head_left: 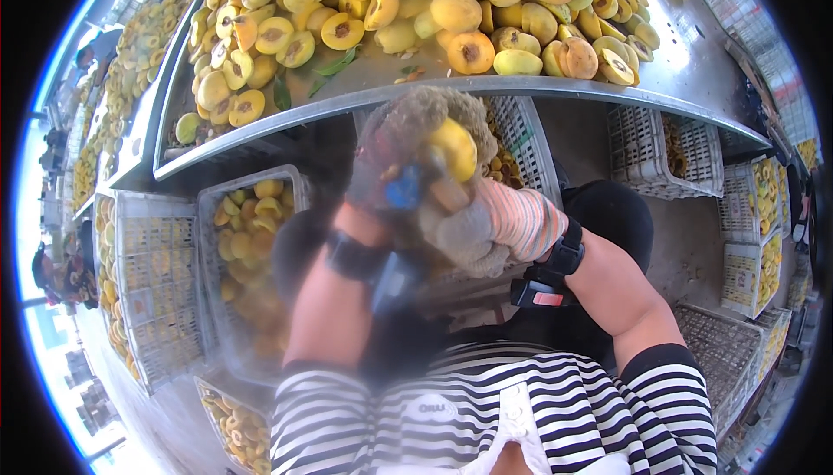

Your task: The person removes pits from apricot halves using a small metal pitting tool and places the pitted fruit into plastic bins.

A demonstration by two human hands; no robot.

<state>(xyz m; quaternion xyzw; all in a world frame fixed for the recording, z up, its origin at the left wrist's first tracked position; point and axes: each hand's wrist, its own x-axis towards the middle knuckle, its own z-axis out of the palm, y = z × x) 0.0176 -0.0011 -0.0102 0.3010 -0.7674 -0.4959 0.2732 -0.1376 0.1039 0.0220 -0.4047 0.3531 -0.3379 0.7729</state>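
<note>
In front of my chest, my left hand (pixel 415 124), in a soiled grey-brown glove, curls round a yellow peach (pixel 454 150). Just below it, my right hand (pixel 477 232) is closed, its glove grey with an orange-and-white striped cuff. A short tan piece (pixel 449 193) shows at its fingers against the fruit; blur hides what it is. A blue patch (pixel 401 189) on the left glove is smeared too. Beyond both hands, whole and halved yellow peaches (pixel 455 12) are heaped on a metal table (pixel 555 86).
A plastic tub (pixel 208 249) of peach pieces stands at my left, beside a white crate (pixel 160 275). Under the table edge is another crate (pixel 531 141). Stacked crates (pixel 659 163) stand at the right. Green leaves (pixel 334 65) lie on the table.
</note>
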